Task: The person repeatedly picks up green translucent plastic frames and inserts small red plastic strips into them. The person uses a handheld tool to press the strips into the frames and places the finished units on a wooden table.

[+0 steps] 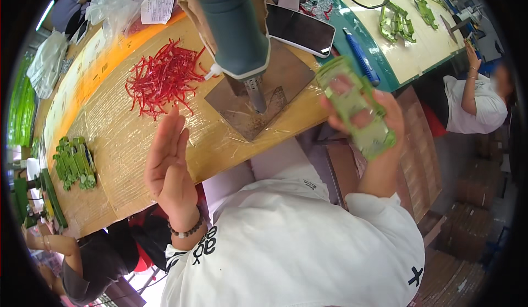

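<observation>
My left hand (171,167) is held over the near edge of the table, its fingers stretched out and nothing in it. Just beyond its fingertips lies a heap of thin red strips (165,79). My right hand (389,119) grips a green, partly see-through plastic frame (357,109) with openings through it, slightly blurred and held up off the table's right side. Between my hands, a dark green cylindrical tool (234,29) points its metal tip (256,95) down at a metal plate (231,106) on the table.
Several green plastic parts (75,163) lie at the table's left. A phone (301,29) and a blue pen-shaped cutter (361,57) are at the back right. More green frames (397,22) lie on a pale board. Other people sit at left (99,268) and right (476,101).
</observation>
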### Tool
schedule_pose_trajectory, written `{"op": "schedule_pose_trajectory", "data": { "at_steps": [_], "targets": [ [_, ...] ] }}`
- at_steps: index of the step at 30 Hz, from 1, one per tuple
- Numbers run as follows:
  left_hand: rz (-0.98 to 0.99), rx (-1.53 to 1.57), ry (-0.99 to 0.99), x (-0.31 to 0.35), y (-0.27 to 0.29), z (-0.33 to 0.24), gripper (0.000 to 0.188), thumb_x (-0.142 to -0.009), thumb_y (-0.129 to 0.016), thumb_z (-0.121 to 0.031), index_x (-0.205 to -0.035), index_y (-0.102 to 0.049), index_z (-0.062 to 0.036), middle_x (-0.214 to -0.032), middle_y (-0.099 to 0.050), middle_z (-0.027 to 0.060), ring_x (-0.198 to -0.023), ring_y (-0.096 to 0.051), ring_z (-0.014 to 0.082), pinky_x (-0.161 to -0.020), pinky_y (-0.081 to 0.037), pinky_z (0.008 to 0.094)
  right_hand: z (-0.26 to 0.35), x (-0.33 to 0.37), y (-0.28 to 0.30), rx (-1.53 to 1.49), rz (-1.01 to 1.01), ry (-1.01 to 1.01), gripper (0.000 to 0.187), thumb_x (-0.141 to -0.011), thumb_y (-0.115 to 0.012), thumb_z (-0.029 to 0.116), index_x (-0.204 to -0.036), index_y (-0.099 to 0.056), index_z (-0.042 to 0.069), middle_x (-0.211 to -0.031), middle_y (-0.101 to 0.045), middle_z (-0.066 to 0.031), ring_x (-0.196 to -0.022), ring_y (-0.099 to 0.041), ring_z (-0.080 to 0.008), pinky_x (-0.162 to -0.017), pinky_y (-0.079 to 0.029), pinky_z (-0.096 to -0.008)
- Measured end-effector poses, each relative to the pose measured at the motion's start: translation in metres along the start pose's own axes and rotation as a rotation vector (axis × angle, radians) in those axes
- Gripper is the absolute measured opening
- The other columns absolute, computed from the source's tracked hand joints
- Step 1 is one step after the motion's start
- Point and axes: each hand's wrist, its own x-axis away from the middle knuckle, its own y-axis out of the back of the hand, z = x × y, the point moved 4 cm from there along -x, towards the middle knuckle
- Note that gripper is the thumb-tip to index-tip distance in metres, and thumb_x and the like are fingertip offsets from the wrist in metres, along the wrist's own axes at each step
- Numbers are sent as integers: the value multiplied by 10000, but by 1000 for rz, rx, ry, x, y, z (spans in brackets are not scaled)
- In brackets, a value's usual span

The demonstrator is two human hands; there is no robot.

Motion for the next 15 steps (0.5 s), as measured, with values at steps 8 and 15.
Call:
{"op": "schedule_pose_trajectory", "data": {
  "at_steps": [8,15],
  "targets": [
    [-46,-8,-42,7,16,-5,545,-724,-345,58,-1263,-394,124,-1326,-388,282,-1261,-378,360,-1058,-284,432,158,-101,78,1390,-668,656,397,-711,-676,293,-885,-646,-63,-811,-653,-152,-809,-645,-290,-708,-503,-342],
    [-126,-105,-66,21,43,-16,529,-732,-334,53,-1250,-407,130,-1308,-404,288,-1249,-394,357,-1051,-295,431,178,-129,63,2260,-832,413,379,-706,-656,343,-802,-648,-23,-816,-635,-226,-814,-619,-366,-747,-492,-419]
  ]
}}
